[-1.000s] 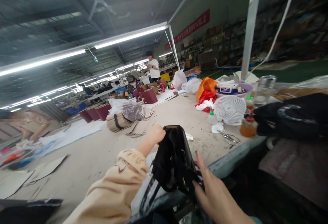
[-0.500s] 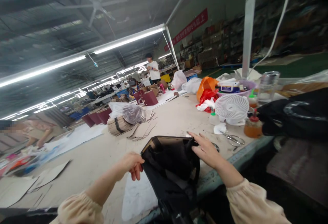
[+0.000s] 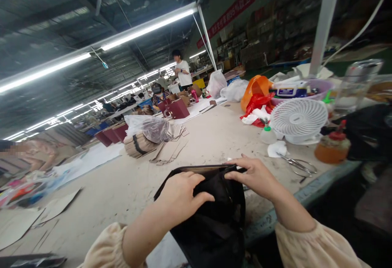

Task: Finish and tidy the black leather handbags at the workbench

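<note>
A black fabric bag (image 3: 211,227) leans at the table's near edge, its mouth upward and showing a tan inner edge. My left hand (image 3: 180,194) lies over the left side of that mouth, thumb and fingers apart, with nothing seen between them. On the right corner of the rim, my right hand (image 3: 248,174) pinches the fabric, thumb on the inside and fingers over the edge. The bag's lower part drops out of view, and its inside is too dark to make out.
Right of the bag lie scissors (image 3: 298,164), a bottle of orange liquid (image 3: 332,147) and a white fan (image 3: 298,117). Ahead sit a strapped bundle of brown pieces (image 3: 139,146) and maroon boxes (image 3: 179,108). Another person (image 3: 183,72) stands far back; one more works at left.
My left hand has let go of the bag's left rim and moved right, over the opening. My right hand stays on the right corner. The view has shifted slightly.
</note>
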`<state>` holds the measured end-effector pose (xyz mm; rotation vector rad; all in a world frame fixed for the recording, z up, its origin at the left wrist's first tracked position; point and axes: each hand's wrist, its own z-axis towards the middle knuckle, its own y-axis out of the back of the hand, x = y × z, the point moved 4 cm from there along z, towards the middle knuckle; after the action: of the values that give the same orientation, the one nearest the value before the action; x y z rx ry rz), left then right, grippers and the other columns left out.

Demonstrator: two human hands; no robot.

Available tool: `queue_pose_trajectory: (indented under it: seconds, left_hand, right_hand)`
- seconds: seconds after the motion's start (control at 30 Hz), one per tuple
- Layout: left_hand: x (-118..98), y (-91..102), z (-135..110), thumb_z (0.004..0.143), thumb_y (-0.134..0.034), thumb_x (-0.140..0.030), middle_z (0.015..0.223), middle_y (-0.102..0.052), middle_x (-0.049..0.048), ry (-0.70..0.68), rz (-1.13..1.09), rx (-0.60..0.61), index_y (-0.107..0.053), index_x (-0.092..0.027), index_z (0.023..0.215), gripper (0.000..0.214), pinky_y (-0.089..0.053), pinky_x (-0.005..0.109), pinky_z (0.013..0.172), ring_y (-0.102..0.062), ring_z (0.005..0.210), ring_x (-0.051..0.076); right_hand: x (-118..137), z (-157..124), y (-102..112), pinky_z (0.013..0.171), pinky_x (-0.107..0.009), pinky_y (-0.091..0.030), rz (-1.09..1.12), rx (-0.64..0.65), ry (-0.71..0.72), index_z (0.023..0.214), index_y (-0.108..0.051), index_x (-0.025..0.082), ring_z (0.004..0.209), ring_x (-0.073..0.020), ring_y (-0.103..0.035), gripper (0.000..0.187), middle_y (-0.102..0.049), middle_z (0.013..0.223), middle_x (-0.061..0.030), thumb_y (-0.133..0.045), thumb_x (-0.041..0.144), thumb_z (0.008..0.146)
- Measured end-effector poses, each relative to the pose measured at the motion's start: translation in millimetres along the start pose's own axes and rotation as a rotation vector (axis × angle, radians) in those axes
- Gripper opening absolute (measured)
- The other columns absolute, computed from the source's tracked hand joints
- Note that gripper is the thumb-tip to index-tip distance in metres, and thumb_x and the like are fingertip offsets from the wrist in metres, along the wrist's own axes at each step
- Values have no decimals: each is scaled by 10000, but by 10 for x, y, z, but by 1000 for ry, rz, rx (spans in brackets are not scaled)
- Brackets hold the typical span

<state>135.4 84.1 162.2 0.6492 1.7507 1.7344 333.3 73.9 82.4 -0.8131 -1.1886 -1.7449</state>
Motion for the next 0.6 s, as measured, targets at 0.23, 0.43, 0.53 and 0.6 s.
queue_pose_trajectory:
  seconds: [0.23,0.43,0.53,0.6]
  left_hand:
    - [112,-126,153,912,-449,-356,725,-671,19,38,148,6,-596,-192,688,315,-398,270,631,-616,701,171]
    - [68,-142,150,888,-476,-311,682,-637,15,80,203,-10,-552,-190,640,286,-355,271,605,-594,683,167]
    - [70,-150,134,891,-471,-312,687,-637,15,89,200,-9,-550,-190,644,287,-355,275,614,-591,687,167]
    - [72,-148,114,895,-468,-314,681,-635,15,89,195,-9,-550,-190,646,289,-355,276,617,-588,684,167]
  right_hand:
    - [7,-35,24,1114,-543,-196,-21,30,51,952,-727,309,1001,-248,-643,263,-731,989,9,-696,457,737]
    - [19,-70,15,1107,-477,-241,-20,-18,111,856,-740,320,930,-193,-663,135,-738,919,37,-634,394,815]
    - [43,-76,3,1071,-439,-316,-46,-58,165,813,-740,312,862,-172,-674,102,-739,866,41,-648,353,811]
    - [59,-77,0,1046,-428,-352,-68,-87,203,800,-740,302,827,-167,-676,95,-738,839,35,-651,334,812]
